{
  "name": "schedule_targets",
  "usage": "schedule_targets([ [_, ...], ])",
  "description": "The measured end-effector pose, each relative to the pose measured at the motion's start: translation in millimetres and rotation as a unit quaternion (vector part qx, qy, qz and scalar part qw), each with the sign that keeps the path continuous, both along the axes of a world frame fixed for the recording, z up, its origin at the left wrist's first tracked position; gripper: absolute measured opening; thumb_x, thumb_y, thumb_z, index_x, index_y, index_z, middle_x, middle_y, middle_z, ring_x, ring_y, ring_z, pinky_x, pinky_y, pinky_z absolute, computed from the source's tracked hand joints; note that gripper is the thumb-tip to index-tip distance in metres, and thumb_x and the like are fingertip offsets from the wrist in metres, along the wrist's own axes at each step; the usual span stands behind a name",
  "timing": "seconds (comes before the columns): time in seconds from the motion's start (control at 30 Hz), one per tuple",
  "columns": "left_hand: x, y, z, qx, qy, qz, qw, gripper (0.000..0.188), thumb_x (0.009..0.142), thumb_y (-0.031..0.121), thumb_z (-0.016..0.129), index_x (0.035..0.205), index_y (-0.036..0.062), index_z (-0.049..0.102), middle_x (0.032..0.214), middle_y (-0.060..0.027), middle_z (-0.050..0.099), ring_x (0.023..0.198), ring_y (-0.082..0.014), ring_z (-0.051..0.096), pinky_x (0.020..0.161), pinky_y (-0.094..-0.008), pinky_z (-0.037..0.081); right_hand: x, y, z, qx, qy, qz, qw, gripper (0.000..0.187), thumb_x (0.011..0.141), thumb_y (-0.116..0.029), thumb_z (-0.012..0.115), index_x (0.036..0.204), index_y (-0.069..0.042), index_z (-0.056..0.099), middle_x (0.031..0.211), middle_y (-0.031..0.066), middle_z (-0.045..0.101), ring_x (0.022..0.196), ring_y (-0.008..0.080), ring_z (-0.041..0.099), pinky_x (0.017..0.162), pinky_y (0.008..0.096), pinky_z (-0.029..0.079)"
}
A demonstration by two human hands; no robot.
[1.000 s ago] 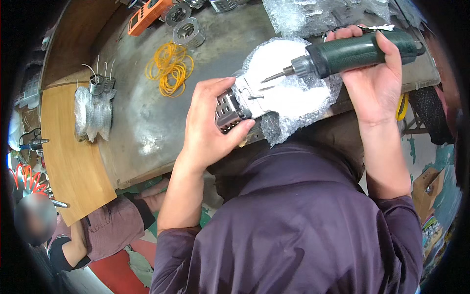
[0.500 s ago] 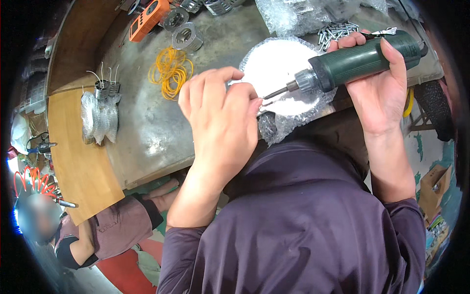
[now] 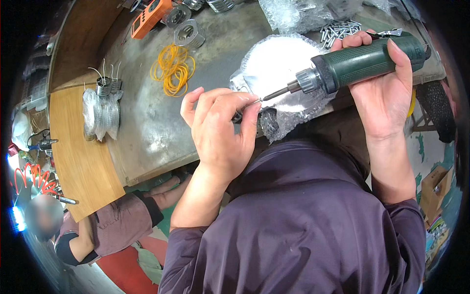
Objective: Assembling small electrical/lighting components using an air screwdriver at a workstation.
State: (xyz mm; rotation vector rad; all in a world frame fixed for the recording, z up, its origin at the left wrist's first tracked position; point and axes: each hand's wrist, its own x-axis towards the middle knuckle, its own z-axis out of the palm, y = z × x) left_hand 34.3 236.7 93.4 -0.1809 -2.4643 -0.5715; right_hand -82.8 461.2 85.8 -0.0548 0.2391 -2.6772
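A dark green electric screwdriver [image 3: 367, 63] lies across my right hand [image 3: 379, 98], its fingers and thumb wrapped round the body. The bit [image 3: 276, 94] points left and slightly down. At its tip my left hand [image 3: 220, 122] pinches a small screw [image 3: 258, 101] between thumb and forefinger, the other fingers loosely bent. Beneath the bit is a bright white round piece [image 3: 274, 61], washed out by glare, on clear bubble wrap [image 3: 308, 120] at the bench's near edge. Part of a metal piece [image 3: 237, 117] shows behind my left fingers, mostly hidden.
Several loose screws [image 3: 338, 34] lie beyond the screwdriver, near more bubble wrap [image 3: 308, 17]. On the metal bench [image 3: 142, 117] are coiled yellow wire [image 3: 174, 71], metal rings [image 3: 190, 35], an orange device [image 3: 151, 18] and bubble-wrapped parts [image 3: 101, 112]. Another person [image 3: 117, 220] is at the lower left.
My left fingertips have shifted slightly, and the screw at the bit's tip shows more plainly. My left forefinger is straighter. The screwdriver has moved only a little.
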Motion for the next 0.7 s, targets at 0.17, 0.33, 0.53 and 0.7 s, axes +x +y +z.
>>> schedule_targets([
  [0.17,1,-1,-1,0.003,-0.004,-0.005,1.000,0.020,0.071,0.006,0.078,0.086,0.0144,0.066,0.082,0.0042,0.065,0.085,-0.0149,0.061,0.100,-0.0389,0.031,1,1,0,0.016,-0.017,-0.009,1.000,0.031,0.089,-0.011,0.061,0.111,0.003,0.044,0.101,0.0118,0.049,0.106,0.0254,0.051,0.114,0.0488,0.029],
  [0.33,2,0,-5,0.012,0.002,0.000,1.000,0.022,0.072,0.005,0.076,0.089,0.0133,0.065,0.082,0.0034,0.065,0.086,-0.0157,0.061,0.102,-0.0416,0.030,1,0,-3,0.011,-0.021,0.005,1.000,0.030,0.089,-0.011,0.061,0.110,0.004,0.047,0.101,0.0135,0.052,0.106,0.0270,0.053,0.113,0.0495,0.031],
  [0.53,-3,-2,-9,-0.056,-0.005,-0.004,0.998,0.042,0.077,0.005,0.071,0.114,0.0081,0.051,0.085,0.0033,0.067,0.070,-0.0110,0.055,0.108,-0.0430,0.022,-6,-4,-15,0.030,-0.045,-0.004,0.999,0.027,0.088,-0.012,0.062,0.107,0.005,0.051,0.102,0.0162,0.057,0.106,0.0290,0.055,0.112,0.0490,0.032],
  [0.7,-10,-2,-9,-0.076,-0.008,-0.008,0.997,0.049,0.075,0.006,0.072,0.119,0.0070,0.050,0.085,0.0044,0.067,0.075,-0.0132,0.056,0.108,-0.0444,0.022,-7,-5,-16,0.027,-0.042,0.002,0.999,0.027,0.088,-0.012,0.062,0.105,0.006,0.051,0.102,0.0166,0.058,0.106,0.0292,0.056,0.113,0.0489,0.032],
])
